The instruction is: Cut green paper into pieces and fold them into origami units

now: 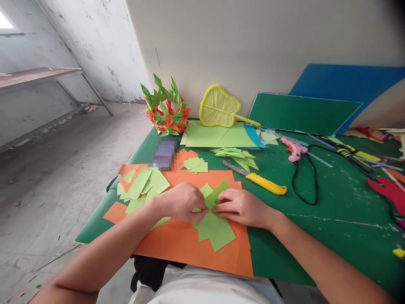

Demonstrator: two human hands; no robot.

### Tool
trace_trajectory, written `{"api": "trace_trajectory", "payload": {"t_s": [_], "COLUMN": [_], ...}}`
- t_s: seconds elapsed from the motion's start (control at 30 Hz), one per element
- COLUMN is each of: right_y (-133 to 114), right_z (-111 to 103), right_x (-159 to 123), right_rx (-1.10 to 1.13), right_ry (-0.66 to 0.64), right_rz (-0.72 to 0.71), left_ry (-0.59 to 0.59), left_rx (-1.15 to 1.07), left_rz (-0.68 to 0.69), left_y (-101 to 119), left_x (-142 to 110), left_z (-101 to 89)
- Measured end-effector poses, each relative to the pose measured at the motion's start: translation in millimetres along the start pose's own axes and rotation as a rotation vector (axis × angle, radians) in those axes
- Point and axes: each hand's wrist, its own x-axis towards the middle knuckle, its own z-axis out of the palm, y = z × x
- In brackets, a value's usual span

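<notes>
Between my two hands is a small piece of green paper [222,188], partly covered by the fingers. My left hand [185,202] is closed, pinching the paper's left side. From the other side, the fingers of my right hand [242,207] are pressed together on it. Right below lie loose green paper pieces [218,234], spread on large orange sheets [190,242]. More cut green pieces [142,183] are heaped by my left forearm, mixed with orange ones. A yellow utility knife [265,183] with its blade out rests beyond my right hand.
A green-and-orange folded-paper crown [167,109] stands at the far left corner of the green table [316,240]. Behind the knife are folded green pieces [236,155], green sheets [218,137] and a yellow fan [220,105]. A pink glue gun [294,148] with a black cord lies to the right.
</notes>
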Motion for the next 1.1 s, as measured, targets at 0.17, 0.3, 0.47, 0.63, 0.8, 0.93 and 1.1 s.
{"api": "trace_trajectory", "payload": {"t_s": [0.17,0.3,0.47,0.63,0.8,0.93,1.1], "right_y": [0,-3,-4,2,4,3,1], "right_z": [-1,-8,-17,-16,-8,-5,-7], "right_x": [0,-1,-5,-1,5,4,1], "right_rx": [0.018,0.077,0.086,0.049,-0.099,-0.129,0.0], "right_ry": [-0.035,-0.04,-0.003,0.189,0.132,0.165,0.184], "right_rz": [-0.008,0.032,0.097,0.138,0.15,0.227,0.367], "left_ry": [-0.014,0.011,0.039,0.075,0.119,0.096,0.109], "left_rx": [0.0,-0.021,-0.016,0.028,0.103,0.152,0.223], "left_rz": [-0.023,-0.028,-0.024,0.042,0.128,0.1,0.016], "left_y": [0,0,-1,-7,-12,-11,-10], "left_x": [0,1,1,1,3,3,4], "left_z": [-0.3,-0.6,0.4,6.9,11.6,7.9,3.1]}}
